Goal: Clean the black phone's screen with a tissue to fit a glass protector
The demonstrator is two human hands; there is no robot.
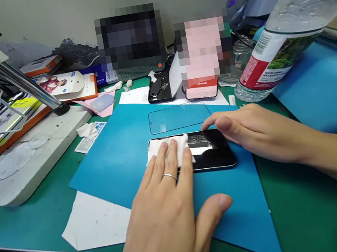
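Note:
A black smartphone (214,159) lies flat on a blue mat (105,153), its screen reflecting light. My left hand (167,198), a ring on one finger, presses a white wipe (155,146) onto the phone's left part with outstretched fingers. The thumb stands apart. At the phone's right end is my right hand (252,129), its index finger reaching to the far edge and its thumb close to the corner. Its other fingers are partly hidden. Just behind the phone lies a clear screen protector (180,117) with a dark border.
A plastic bottle (281,52) leans at the right. At the back stand a pink-screened phone (205,56) and a pixelated dark device (132,40). On the left a white stand base (30,160) carries a metal post (27,80), near boxes (62,83). White paper (96,218) lies under the mat.

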